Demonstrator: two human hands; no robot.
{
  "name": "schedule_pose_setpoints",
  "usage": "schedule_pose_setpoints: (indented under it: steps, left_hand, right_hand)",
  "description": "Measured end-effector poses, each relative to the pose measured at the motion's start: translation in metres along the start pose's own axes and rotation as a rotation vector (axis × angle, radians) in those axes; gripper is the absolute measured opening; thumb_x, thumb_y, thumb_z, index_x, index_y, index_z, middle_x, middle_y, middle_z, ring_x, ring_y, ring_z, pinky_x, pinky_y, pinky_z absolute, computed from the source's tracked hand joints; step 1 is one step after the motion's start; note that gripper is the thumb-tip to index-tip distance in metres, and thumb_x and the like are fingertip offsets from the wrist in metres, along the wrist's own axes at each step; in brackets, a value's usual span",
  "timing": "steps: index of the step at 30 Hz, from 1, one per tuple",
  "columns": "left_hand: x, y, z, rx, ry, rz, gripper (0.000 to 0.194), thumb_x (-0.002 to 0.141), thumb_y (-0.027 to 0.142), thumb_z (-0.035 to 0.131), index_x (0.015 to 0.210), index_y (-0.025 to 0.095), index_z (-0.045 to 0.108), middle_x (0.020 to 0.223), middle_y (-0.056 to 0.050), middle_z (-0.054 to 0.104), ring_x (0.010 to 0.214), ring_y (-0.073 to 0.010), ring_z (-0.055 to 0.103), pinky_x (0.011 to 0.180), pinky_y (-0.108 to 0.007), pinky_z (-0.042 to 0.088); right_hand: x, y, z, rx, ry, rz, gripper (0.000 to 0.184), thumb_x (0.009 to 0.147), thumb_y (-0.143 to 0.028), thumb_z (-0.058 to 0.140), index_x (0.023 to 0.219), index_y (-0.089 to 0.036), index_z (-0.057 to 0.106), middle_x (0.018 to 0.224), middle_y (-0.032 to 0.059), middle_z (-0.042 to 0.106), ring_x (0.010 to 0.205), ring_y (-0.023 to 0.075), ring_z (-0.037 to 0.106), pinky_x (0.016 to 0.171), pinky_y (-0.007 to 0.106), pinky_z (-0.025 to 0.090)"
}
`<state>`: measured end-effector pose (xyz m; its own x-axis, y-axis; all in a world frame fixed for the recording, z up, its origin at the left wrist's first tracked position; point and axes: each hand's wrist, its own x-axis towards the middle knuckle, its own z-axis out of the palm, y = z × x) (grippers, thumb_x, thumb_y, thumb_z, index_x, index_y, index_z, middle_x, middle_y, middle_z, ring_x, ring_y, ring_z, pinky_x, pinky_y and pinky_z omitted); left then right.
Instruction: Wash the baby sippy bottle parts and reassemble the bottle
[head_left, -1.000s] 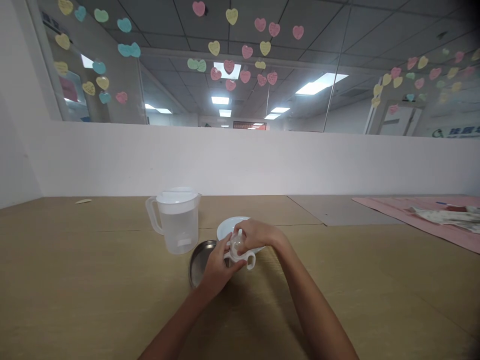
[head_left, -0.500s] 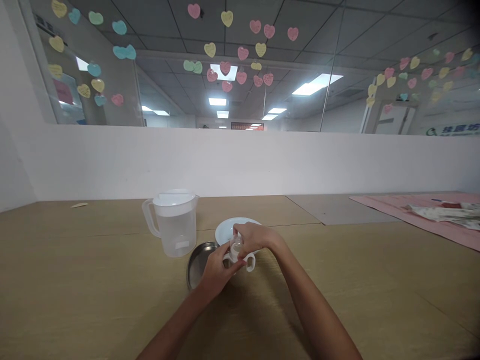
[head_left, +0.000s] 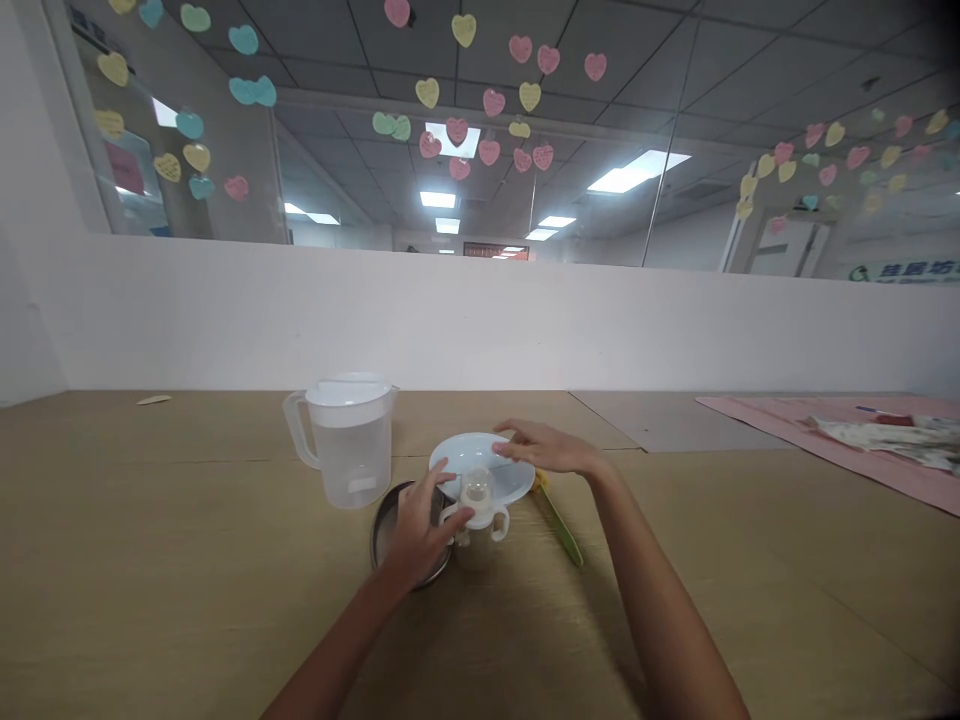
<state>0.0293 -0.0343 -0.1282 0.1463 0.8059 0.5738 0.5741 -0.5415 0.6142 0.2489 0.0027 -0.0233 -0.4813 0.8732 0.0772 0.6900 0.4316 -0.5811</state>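
A baby bottle (head_left: 475,512) with two white side handles and a clear domed top stands upright in front of me. My left hand (head_left: 421,527) is at its left side, fingers spread, the thumb by the handle; I cannot tell whether it touches the bottle. My right hand (head_left: 546,446) is open over the right part of a white plate (head_left: 517,486), apart from the bottle. A round metal dish (head_left: 385,528) lies partly hidden behind my left hand.
A clear plastic pitcher (head_left: 352,450) with a lid stands to the left. Right of the plate lies a long green thing (head_left: 561,528) with a yellow end. A pink cloth (head_left: 757,412) with items on it lies far right. A white wall (head_left: 420,320) rises behind the table.
My right hand has let go of the bottle's top and moved up and right, opening. My left hand has loosened and shifted slightly left. The green thing has come into sight.
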Motion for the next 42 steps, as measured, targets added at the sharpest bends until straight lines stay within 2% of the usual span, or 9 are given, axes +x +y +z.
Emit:
schedule_pose_setpoints:
  steps: [3, 8, 15, 21, 26, 30, 34, 37, 42]
  left_hand:
    - [-0.007, 0.0, 0.012, 0.173, -0.106, 0.099, 0.056, 0.067, 0.052, 0.059, 0.113, 0.022, 0.05, 0.109, -0.007, 0.059, 0.103, -0.0266, 0.048, 0.092, -0.045, 0.028]
    - [-0.012, -0.001, 0.021, 0.213, -0.12, 0.105, 0.05, 0.066, 0.047, 0.061, 0.107, 0.019, 0.053, 0.106, -0.007, 0.059, 0.097, -0.0242, 0.051, 0.085, -0.04, 0.036]
    - [-0.01, -0.005, 0.022, 0.202, -0.131, 0.118, 0.054, 0.065, 0.039, 0.064, 0.112, 0.017, 0.05, 0.107, -0.008, 0.058, 0.098, -0.0233, 0.05, 0.085, -0.037, 0.04]
    - [-0.013, 0.0, 0.024, 0.225, -0.142, 0.111, 0.055, 0.068, 0.047, 0.059, 0.113, 0.017, 0.05, 0.106, -0.009, 0.059, 0.094, -0.0234, 0.052, 0.081, -0.036, 0.042]
    - [-0.014, 0.0, 0.026, 0.191, -0.137, 0.123, 0.058, 0.067, 0.046, 0.061, 0.117, 0.019, 0.048, 0.111, -0.009, 0.057, 0.099, -0.0251, 0.05, 0.086, -0.04, 0.038]
    - [-0.015, 0.0, 0.026, 0.164, -0.155, 0.121, 0.06, 0.07, 0.043, 0.06, 0.121, 0.019, 0.043, 0.116, -0.01, 0.054, 0.103, -0.0254, 0.048, 0.088, -0.041, 0.037]
    - [-0.015, 0.003, 0.024, 0.164, -0.177, 0.099, 0.059, 0.07, 0.043, 0.058, 0.121, 0.019, 0.042, 0.117, -0.011, 0.053, 0.105, -0.026, 0.047, 0.089, -0.041, 0.036]
    - [-0.015, 0.005, 0.023, 0.174, -0.206, 0.085, 0.056, 0.072, 0.044, 0.057, 0.12, 0.018, 0.043, 0.115, -0.011, 0.054, 0.102, -0.0256, 0.048, 0.087, -0.04, 0.038]
    - [-0.014, 0.005, 0.023, 0.183, -0.203, 0.106, 0.058, 0.072, 0.043, 0.056, 0.122, 0.017, 0.041, 0.117, -0.011, 0.053, 0.104, -0.0252, 0.048, 0.088, -0.039, 0.038]
  right_hand:
    - [0.009, -0.021, 0.03, -0.093, -0.14, -0.094, 0.064, 0.066, -0.058, 0.057, 0.12, -0.025, 0.045, 0.109, 0.0051, 0.057, 0.091, 0.018, 0.055, 0.072, 0.026, 0.042]
    - [0.022, -0.039, 0.062, -0.344, 0.023, -0.158, 0.049, 0.065, -0.047, 0.06, 0.105, -0.02, 0.057, 0.091, 0.0062, 0.062, 0.087, 0.0222, 0.055, 0.067, 0.029, 0.039]
    - [0.025, -0.029, 0.042, -0.173, -0.035, -0.139, 0.048, 0.062, -0.052, 0.063, 0.099, -0.023, 0.062, 0.088, 0.0018, 0.065, 0.08, 0.0174, 0.057, 0.065, 0.025, 0.04]
    - [0.026, -0.027, 0.045, -0.141, 0.009, -0.136, 0.046, 0.061, -0.044, 0.066, 0.1, -0.02, 0.061, 0.086, 0.0026, 0.064, 0.076, 0.0163, 0.058, 0.063, 0.024, 0.041]
    - [0.015, -0.026, 0.025, -0.05, 0.281, -0.178, 0.035, 0.072, -0.041, 0.058, 0.099, -0.02, 0.06, 0.088, 0.003, 0.063, 0.079, 0.0143, 0.057, 0.071, 0.025, 0.041]
    - [0.023, -0.003, 0.016, -0.032, 0.456, -0.135, 0.036, 0.073, -0.04, 0.055, 0.103, -0.019, 0.056, 0.099, 0.005, 0.058, 0.089, 0.0141, 0.053, 0.079, 0.025, 0.04]
    - [0.049, 0.028, 0.043, -0.153, 0.231, 0.059, 0.036, 0.071, -0.039, 0.058, 0.096, -0.014, 0.058, 0.093, 0.0071, 0.06, 0.083, 0.0155, 0.054, 0.071, 0.025, 0.041]
    - [0.064, 0.04, 0.066, -0.207, 0.038, 0.064, 0.033, 0.071, -0.038, 0.059, 0.094, -0.015, 0.06, 0.091, 0.0063, 0.062, 0.082, 0.0159, 0.056, 0.069, 0.024, 0.041]
    - [0.06, 0.036, 0.061, -0.236, 0.061, 0.074, 0.03, 0.072, -0.035, 0.058, 0.092, -0.013, 0.061, 0.093, 0.0097, 0.063, 0.084, 0.0189, 0.057, 0.071, 0.026, 0.041]
